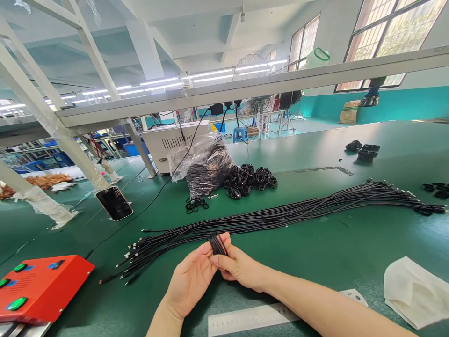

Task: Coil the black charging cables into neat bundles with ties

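A small coil of black cable (218, 245) is held between my two hands, just in front of a long bundle of straight black cables (280, 213). My left hand (189, 283) is palm up, its fingers against the coil's left side and partly hidden behind it. From the right, my right hand (243, 270) grips the coil, thumb pressed on its near side. Beyond the bundle lie a pile of finished-looking black cable coils (250, 179) and some small black loops (196, 205).
A steel ruler (252, 319) lies beneath my right forearm, with a white cloth-like piece (416, 292) at right. At left are a red box with green buttons (45, 285) and a phone (114, 203). A plastic bag (208, 171) stands behind, and more coils (366, 152) lie far right.
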`<state>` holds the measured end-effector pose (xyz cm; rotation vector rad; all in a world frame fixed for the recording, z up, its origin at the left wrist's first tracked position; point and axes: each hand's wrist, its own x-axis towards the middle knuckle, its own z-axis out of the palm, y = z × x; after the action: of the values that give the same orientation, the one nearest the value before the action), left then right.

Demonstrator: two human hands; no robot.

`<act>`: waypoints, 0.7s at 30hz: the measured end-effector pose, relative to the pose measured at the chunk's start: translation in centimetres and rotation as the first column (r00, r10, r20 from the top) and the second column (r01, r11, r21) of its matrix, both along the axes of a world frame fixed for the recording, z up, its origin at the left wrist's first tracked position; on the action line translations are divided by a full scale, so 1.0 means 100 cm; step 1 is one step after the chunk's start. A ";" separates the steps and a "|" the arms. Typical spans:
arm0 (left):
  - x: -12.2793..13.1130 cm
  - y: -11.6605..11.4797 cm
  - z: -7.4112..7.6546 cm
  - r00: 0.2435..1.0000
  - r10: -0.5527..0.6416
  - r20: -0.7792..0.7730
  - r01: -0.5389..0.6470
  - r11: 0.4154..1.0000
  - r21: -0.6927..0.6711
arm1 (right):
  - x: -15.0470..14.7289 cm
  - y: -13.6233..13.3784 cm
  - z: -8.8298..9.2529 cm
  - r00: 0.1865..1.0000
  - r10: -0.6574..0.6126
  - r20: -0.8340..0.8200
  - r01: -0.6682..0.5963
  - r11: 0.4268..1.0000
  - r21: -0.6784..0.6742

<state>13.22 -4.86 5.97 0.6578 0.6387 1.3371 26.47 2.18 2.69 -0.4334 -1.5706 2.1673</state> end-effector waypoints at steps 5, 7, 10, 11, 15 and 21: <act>0.003 0.002 0.002 0.962 0.166 -0.218 -0.176 0.984 -0.026 | -0.001 0.009 -0.003 0.990 -0.135 0.035 0.132 0.989 0.066; 0.005 0.004 -0.001 0.882 0.277 -0.382 -0.302 0.953 -0.005 | -0.001 0.012 -0.003 0.980 -0.184 0.076 0.173 0.976 0.131; 0.011 0.009 -0.010 0.679 0.446 -0.583 -0.505 0.860 0.070 | -0.002 0.011 -0.001 0.956 -0.251 0.149 0.201 0.936 0.289; 0.014 0.010 -0.013 0.630 0.482 -0.608 -0.549 0.831 0.091 | -0.003 0.008 0.000 0.948 -0.266 0.175 0.193 0.917 0.348; 0.028 0.011 -0.020 0.652 0.483 -0.585 -0.538 0.838 0.092 | -0.007 -0.010 0.004 0.905 -0.312 0.289 0.123 0.842 0.525; 0.029 0.005 -0.011 0.813 0.387 -0.435 -0.439 0.898 -0.020 | 0.012 -0.006 0.037 0.824 -0.233 0.517 -0.196 0.738 0.646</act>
<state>16.14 -4.40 4.88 0.7437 1.2666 1.5539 27.66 1.56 6.37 -0.8899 -2.5174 1.3024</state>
